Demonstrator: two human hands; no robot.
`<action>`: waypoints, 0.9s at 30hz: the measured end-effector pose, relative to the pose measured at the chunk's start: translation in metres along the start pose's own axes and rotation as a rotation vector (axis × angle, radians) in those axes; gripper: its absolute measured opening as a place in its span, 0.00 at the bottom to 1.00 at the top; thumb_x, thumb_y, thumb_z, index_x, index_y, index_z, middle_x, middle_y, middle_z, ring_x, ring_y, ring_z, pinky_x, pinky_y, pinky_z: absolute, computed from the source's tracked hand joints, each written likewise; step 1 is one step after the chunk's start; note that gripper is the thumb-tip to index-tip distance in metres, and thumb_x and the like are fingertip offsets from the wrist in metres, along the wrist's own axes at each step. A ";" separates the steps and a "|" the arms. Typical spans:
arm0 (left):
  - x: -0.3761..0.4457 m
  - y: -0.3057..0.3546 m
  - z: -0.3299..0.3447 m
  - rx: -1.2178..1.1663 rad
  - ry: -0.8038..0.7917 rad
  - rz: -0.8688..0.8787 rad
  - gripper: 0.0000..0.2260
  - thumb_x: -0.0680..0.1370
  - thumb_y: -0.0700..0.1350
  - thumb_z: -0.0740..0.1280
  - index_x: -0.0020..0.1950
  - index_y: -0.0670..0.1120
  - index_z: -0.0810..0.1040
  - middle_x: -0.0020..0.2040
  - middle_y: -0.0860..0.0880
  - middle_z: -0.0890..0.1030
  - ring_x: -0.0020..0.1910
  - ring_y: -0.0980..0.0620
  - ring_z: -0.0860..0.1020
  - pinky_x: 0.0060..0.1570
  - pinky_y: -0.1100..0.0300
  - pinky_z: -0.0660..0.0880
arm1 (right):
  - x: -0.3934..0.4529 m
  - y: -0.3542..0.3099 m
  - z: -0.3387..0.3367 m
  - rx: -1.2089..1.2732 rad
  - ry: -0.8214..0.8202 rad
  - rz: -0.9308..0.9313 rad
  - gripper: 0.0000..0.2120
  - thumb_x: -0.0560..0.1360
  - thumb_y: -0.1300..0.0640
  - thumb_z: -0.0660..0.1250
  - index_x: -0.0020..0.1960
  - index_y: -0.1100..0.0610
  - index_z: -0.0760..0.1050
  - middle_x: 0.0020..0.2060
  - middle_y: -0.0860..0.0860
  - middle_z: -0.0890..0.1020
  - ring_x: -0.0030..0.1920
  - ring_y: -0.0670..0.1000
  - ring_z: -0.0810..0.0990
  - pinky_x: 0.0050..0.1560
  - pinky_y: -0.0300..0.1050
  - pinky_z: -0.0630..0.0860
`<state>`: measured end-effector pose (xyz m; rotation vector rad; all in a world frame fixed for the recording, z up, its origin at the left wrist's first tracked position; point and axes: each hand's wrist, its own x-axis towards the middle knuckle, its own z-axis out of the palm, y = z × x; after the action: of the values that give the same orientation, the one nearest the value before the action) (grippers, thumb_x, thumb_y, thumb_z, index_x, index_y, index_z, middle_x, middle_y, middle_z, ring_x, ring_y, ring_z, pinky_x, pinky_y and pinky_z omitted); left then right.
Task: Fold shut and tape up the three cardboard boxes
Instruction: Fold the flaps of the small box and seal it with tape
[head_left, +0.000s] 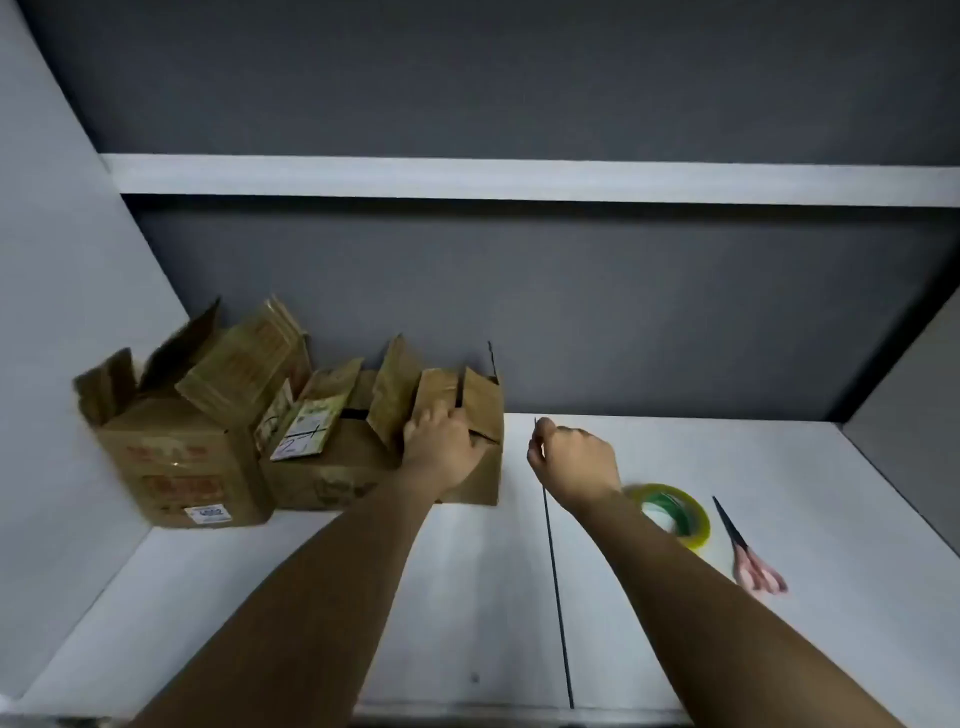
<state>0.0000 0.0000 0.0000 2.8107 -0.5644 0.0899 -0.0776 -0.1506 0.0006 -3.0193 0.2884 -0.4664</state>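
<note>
- Near, low in the frame: bare white desk with a thin dark seam down the middle.
- Right of the middle: tape roll, see-through and yellowish, partly hidden by the right arm. Probably light, slippery, sticky at the loose end.
- Just right of that: scissors with pink handles, lying flat, sharp tips pointing away.
- Middle of the frame: right hand in the air over the desk, fingers curled in, holding nothing.
- Left of it: left hand gripping the front edge of the right box, fingers curled over the top.
- Farther, left of the middle: middle box and left box, touching in a row against the dark wall, all flaps up.
- Cardboard likely light and stiff but bendy at the folds, so best held by the flap edges.
- Nothing between the hands and the boxes.
</note>
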 end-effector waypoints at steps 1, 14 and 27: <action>0.009 -0.001 0.006 0.008 0.003 -0.013 0.23 0.80 0.58 0.56 0.70 0.48 0.67 0.69 0.44 0.67 0.69 0.43 0.65 0.68 0.48 0.60 | 0.006 0.001 0.004 -0.006 -0.016 0.013 0.12 0.80 0.51 0.54 0.56 0.55 0.72 0.46 0.53 0.82 0.47 0.57 0.80 0.37 0.44 0.67; 0.028 0.016 0.024 0.040 0.162 0.320 0.04 0.80 0.47 0.56 0.47 0.50 0.67 0.45 0.49 0.80 0.48 0.48 0.78 0.71 0.55 0.56 | 0.016 0.029 0.016 0.121 0.029 0.124 0.10 0.78 0.54 0.56 0.53 0.54 0.75 0.47 0.52 0.82 0.48 0.56 0.79 0.40 0.46 0.70; -0.094 -0.014 -0.007 0.341 0.129 0.921 0.08 0.62 0.45 0.72 0.38 0.49 0.76 0.32 0.53 0.79 0.32 0.54 0.78 0.56 0.56 0.77 | -0.033 0.025 -0.018 0.327 -0.672 0.253 0.25 0.78 0.45 0.59 0.73 0.52 0.64 0.66 0.56 0.68 0.64 0.59 0.70 0.59 0.50 0.72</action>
<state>-0.0815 0.0487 -0.0074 2.5429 -1.8940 0.5786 -0.1181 -0.1691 0.0061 -2.5730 0.4707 0.4683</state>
